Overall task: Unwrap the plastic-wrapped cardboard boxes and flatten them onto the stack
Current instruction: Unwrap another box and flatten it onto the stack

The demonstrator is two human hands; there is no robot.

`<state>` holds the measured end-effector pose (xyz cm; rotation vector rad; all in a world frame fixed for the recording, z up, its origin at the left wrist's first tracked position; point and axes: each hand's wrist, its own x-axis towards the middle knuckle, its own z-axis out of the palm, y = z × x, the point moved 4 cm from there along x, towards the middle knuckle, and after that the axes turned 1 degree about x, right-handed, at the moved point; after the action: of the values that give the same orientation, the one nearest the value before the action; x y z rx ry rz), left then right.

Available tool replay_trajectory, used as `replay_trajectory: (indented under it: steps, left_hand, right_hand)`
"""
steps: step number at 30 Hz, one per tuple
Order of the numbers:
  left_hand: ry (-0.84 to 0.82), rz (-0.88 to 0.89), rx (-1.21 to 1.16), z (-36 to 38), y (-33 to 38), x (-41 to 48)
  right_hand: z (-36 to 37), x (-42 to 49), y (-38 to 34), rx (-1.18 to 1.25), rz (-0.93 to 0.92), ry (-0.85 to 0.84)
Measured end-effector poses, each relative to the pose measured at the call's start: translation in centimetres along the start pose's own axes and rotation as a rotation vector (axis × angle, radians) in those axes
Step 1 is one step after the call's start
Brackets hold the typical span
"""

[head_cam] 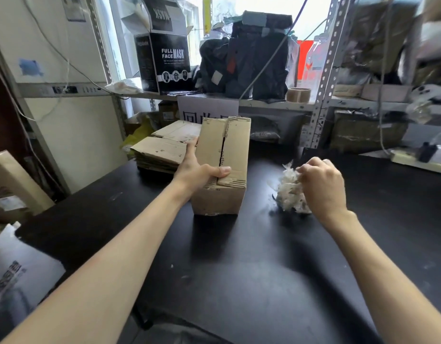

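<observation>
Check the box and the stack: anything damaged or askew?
The cardboard box gripped by the left hand has ragged flap edges and a gaping top seam. The flattened stack behind it lies unevenly, sheets skewed. The plastic wrap in the right hand is just crumpled.

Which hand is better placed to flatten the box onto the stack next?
Left, probably. The left hand grips the cardboard box, and the flattened cardboard stack sits right beside it on that side. The right hand is pinching the crumpled plastic wrap, apart from the box.
</observation>
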<state>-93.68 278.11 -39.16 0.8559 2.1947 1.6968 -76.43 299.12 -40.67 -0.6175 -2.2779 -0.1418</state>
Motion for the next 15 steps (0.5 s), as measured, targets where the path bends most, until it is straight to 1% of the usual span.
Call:
replay_trajectory:
  steps: [1, 3, 4, 5, 8, 11, 14, 15]
  left_hand:
    - [-0.001, -0.003, 0.005, 0.0, -0.1, -0.1]
    - [0.002, -0.005, 0.008, 0.0, -0.2, -0.3]
    - [0.004, -0.007, 0.012, 0.1, -0.2, -0.5]
    - [0.006, -0.006, 0.014, 0.1, -0.2, -0.7]
    - [0.0, -0.001, -0.018, 0.2, -0.4, -1.2]
    - [0.005, 0.004, -0.044, 0.3, -0.8, -1.8]
    - [0.019, 0.05, -0.049, 0.4, -1.3, -2.3]
    - [0.017, 0.064, -0.038, 0.4, -1.3, -2.8]
  right_hand:
    - [0.2, 0.1, -0.3, 0.017, -0.016, -0.067]
    - [0.9, 0.1, -0.9, -0.001, -0.028, -0.262]
    - [1.0, -0.2, -1.1, -0.03, -0.025, -0.321]
    - [0.9, -0.5, -1.3, -0.032, -0.011, -0.34]
    - [-0.3, -1.2, -1.6, 0.012, 0.09, -0.322]
    - [-1.5, -1.1, -2.7, 0.087, 0.122, -0.289]
    - [-3.2, -0.6, -5.1, 0.398, 0.179, -0.196]
    - [-3.5, -0.5, -6.0, 0.514, 0.216, -0.207]
